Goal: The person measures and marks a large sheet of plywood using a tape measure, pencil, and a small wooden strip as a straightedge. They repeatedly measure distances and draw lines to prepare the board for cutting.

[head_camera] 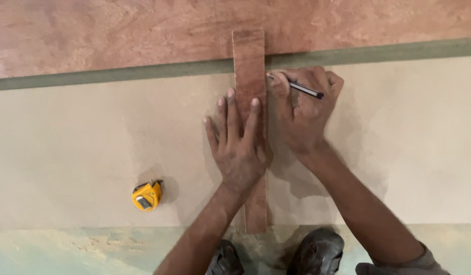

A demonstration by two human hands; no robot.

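**Flatly pinned: a wooden strip held as a guide for a pencil**

Squarely across a pale tan board [82, 147], a narrow reddish wooden strip [248, 56] is laid, its far end reaching over onto a larger reddish plywood sheet [118, 30] beyond a greenish gap. The strip is pressed down by the left hand [238, 147], whose fingers are spread flat, some on the strip and some on the board beside it; the pressure appears meant to keep the strip from slipping. A dark pencil [299, 87] is pinched between the curled fingers of the right hand [304, 109], with its tip brought against the strip's right edge near the far end of the board, so that the edge seems to serve as a straight guide. A yellow tape measure [146, 195] is left lying on the board, well apart to the left of both hands. Two dark shoes [317, 252] are seen at the near edge, on a dusty greenish floor [67, 249].
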